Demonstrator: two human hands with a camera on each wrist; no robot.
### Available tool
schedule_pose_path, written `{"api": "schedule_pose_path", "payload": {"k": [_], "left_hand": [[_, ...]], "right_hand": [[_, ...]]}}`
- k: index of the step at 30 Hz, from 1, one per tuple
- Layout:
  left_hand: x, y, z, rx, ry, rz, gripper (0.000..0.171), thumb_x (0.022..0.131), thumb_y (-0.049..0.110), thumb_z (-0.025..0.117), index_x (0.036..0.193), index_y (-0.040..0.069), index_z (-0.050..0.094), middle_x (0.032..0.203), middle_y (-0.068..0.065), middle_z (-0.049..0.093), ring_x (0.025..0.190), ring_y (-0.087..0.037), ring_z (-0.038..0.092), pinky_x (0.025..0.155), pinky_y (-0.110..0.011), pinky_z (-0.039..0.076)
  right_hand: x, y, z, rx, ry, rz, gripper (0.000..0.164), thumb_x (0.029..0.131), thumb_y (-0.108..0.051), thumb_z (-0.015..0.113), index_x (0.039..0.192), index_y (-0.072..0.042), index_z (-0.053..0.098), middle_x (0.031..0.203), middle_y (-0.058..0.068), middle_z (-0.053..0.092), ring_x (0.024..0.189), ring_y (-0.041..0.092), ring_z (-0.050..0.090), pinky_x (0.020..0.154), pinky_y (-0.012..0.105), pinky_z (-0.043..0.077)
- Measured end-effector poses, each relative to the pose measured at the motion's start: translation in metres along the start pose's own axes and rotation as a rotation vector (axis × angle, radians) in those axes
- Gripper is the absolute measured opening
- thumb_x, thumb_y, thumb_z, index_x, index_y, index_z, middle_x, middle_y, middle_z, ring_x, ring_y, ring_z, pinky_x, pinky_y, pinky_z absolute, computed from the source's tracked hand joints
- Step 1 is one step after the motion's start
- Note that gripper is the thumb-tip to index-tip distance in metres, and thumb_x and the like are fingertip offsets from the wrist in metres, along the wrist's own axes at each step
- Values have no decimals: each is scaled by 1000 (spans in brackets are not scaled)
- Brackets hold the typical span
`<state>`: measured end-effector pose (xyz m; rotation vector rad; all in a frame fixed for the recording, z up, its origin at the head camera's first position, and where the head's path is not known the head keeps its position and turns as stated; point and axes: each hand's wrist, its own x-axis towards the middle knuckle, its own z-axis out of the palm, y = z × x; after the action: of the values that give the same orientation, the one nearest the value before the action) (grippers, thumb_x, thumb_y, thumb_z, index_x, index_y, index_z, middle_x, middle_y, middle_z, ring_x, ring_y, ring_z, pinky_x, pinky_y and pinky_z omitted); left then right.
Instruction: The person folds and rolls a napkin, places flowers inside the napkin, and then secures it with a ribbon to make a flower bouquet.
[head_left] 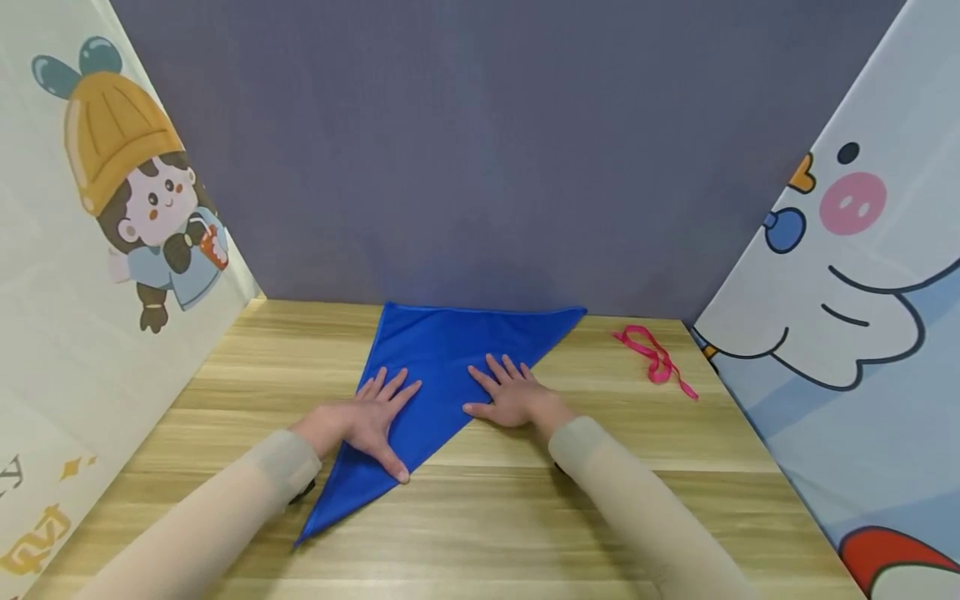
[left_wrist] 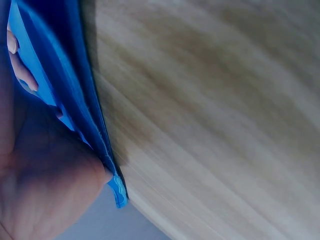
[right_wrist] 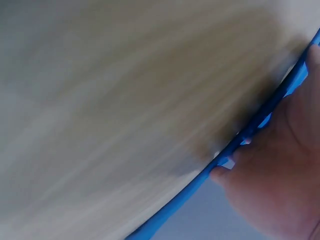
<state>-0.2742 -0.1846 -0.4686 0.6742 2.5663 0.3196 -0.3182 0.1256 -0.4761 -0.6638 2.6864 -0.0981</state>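
A blue cloth [head_left: 450, 342] lies folded into a triangle on the wooden table, its long slanted edge facing the right hand and the near side. On its left part rests the left hand [head_left: 372, 423], fingers spread and thumb at the slanted edge. The right hand [head_left: 512, 393] lies flat over the same edge farther up, fingers spread on the cloth. In the left wrist view, the cloth's layered edge [left_wrist: 82, 100] runs beside the palm. The right wrist view has the blue edge [right_wrist: 187, 195] passing under the right hand [right_wrist: 280, 170].
A pink ribbon [head_left: 656, 360] lies loosely curled on the table [head_left: 570, 533] at the right. A grey panel [head_left: 480, 150] stands along the back edge. Printed white panels rise on the left [head_left: 45, 275] and right [head_left: 810, 317].
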Motion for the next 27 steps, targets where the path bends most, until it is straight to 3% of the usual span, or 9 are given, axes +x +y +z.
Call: {"api": "schedule_pose_path", "payload": {"k": [12, 20, 27], "left_hand": [[0, 1, -2, -12, -2, 14, 156, 68, 80, 91, 178, 16, 2, 185, -18, -11, 168, -51, -17, 135, -68, -2], [0, 0, -1, -12, -2, 10, 156, 68, 81, 91, 178, 17, 1, 185, -17, -11, 168, -51, -18, 135, -68, -2], [0, 0, -2, -11, -7, 9, 156, 67, 81, 91, 178, 17, 1, 185, -17, -12, 168, -51, -19, 135, -68, -3]], "right_hand": [[5, 42, -11, 73, -9, 45, 99, 103, -86, 37, 178, -31, 2, 186, 10, -10, 172, 38, -9, 136, 66, -4], [18, 75, -10, 134, 6, 99, 115, 92, -98, 37, 178, -31, 2, 185, 14, -11, 171, 45, -11, 133, 74, -4], [9, 93, -24, 160, 15, 178, 114, 95, -95, 38, 178, -25, 2, 185, 18, -10, 170, 47, -10, 134, 71, -6]]}}
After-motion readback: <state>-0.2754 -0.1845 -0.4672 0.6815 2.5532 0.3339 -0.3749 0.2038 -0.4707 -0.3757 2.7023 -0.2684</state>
